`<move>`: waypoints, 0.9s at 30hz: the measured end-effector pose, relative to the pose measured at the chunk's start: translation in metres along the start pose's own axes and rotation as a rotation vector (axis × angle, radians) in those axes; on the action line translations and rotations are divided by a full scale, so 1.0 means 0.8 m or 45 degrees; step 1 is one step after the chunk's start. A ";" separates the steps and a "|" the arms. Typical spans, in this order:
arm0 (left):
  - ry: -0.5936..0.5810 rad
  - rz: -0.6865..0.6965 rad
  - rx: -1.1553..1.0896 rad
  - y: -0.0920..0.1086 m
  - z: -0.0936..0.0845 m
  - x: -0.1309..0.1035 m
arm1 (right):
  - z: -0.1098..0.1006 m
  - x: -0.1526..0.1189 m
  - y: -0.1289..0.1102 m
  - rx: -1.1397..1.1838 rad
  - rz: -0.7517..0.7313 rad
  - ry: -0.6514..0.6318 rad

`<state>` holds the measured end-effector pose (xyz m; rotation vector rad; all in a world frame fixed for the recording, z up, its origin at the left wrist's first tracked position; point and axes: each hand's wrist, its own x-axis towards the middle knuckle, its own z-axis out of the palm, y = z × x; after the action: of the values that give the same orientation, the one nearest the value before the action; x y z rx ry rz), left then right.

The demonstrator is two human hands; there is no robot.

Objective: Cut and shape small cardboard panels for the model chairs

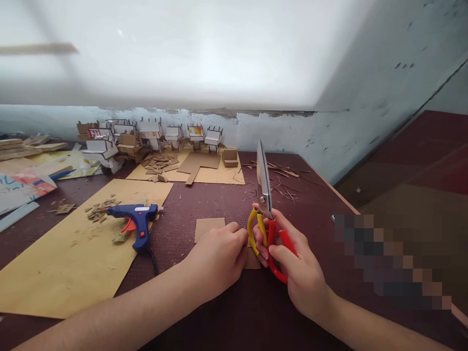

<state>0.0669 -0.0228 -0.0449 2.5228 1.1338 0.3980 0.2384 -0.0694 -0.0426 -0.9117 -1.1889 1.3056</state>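
Observation:
My right hand (305,265) grips a pair of scissors (263,183) with one red and one yellow handle. Their blades are together and point up and away from me. My left hand (223,253) is closed, its fingertips at a small cardboard piece (253,261) just left of the scissors' handles; the fingers partly hide how they hold it. Another flat cardboard piece (209,228) lies on the table behind my left hand, partly covered by it. Farther left, a blue glue gun (141,224) rests with its nozzle toward the right.
A yellow sheet (73,263) lies at left with cardboard scraps (100,209). Several small cardboard chair-like models (149,131) stand along the wall. A T-shaped cardboard piece (199,163) lies before them. Thin twigs (283,170) are at back right. A pixelated patch covers the table's right edge.

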 end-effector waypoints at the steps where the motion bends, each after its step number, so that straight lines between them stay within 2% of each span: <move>1: 0.004 0.009 -0.002 0.000 0.000 0.000 | -0.001 0.001 0.000 -0.001 -0.005 -0.003; 27: 0.089 -0.016 -0.112 -0.008 0.008 0.005 | -0.005 0.016 0.015 -0.122 -0.176 -0.013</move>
<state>0.0678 -0.0175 -0.0529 2.4421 1.1313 0.5252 0.2383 -0.0553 -0.0532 -0.8757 -1.3086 1.1520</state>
